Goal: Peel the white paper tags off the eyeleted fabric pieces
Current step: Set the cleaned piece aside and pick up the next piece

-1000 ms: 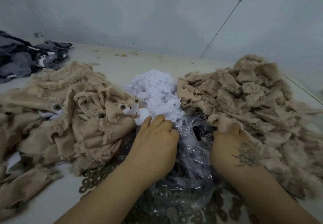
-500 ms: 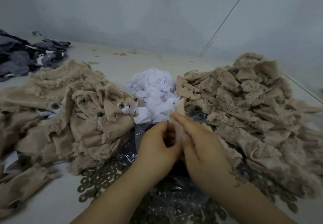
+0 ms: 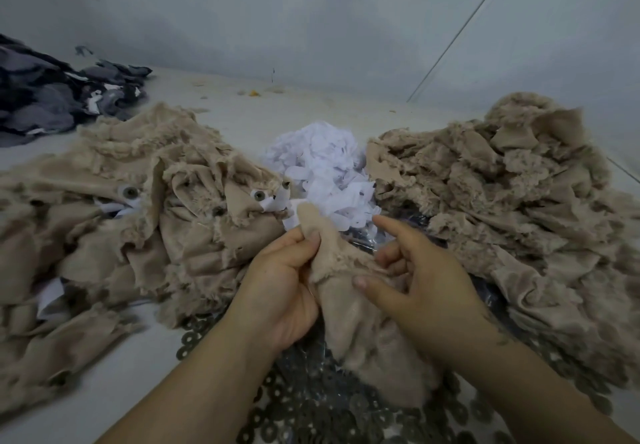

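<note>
The left hand (image 3: 280, 284) is gripping a beige fabric piece (image 3: 349, 305) near the centre of the scene, with the thumb pressing the upper part of the cloth against the curled fingers. The right hand (image 3: 419, 281) is holding the same piece from the right side: its thumb is lying on the front of the cloth, its lower fingers are curling behind the frayed edge, and its index finger is pointing up and to the left, free of the cloth. Both forearms are coming in from the near edge, and the piece is hanging down between them.

Under the hands, a clear plastic bag (image 3: 360, 239) is lying over many dark metal rings (image 3: 311, 409). Just beyond the hands, a heap of white paper tags (image 3: 322, 166) is sitting between two beige piles. The left pile (image 3: 138, 208) is showing eyelets and some tags; the right pile (image 3: 502, 184) is frayed. Far left, dark grey cloth (image 3: 52, 97) is lying on the pale table (image 3: 86, 374).
</note>
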The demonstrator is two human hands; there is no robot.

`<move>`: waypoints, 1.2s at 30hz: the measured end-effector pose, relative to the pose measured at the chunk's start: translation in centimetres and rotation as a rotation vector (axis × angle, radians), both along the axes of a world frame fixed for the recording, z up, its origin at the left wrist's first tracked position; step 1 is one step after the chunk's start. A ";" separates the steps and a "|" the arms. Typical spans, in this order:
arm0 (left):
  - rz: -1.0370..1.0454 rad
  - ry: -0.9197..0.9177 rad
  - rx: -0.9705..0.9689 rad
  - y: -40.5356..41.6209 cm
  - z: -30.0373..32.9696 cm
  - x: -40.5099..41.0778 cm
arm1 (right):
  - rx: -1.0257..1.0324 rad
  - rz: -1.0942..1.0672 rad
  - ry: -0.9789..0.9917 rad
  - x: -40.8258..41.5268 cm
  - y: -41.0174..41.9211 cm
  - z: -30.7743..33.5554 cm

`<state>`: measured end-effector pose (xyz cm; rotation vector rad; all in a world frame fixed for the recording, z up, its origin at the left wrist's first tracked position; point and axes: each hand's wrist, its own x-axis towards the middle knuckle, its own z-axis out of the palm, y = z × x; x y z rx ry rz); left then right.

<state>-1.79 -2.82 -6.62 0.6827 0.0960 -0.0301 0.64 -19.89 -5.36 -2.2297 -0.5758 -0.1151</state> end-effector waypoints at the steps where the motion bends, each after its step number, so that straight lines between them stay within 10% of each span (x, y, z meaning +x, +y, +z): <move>1: -0.013 0.002 0.003 0.0 0.0 -0.1 | 0.011 0.006 0.005 0.0 0.0 0.1; 14: -0.026 -0.112 0.044 0.2 -0.7 0.2 | 0.515 0.156 0.774 -0.2 0.2 0.0; 28: 0.365 0.141 0.396 1.2 -1.2 0.8 | 0.845 -0.068 0.795 0.4 0.2 -0.2; 36: 0.833 -0.212 1.377 0.7 -1.2 0.1 | 0.899 -0.130 0.834 0.3 0.5 -0.2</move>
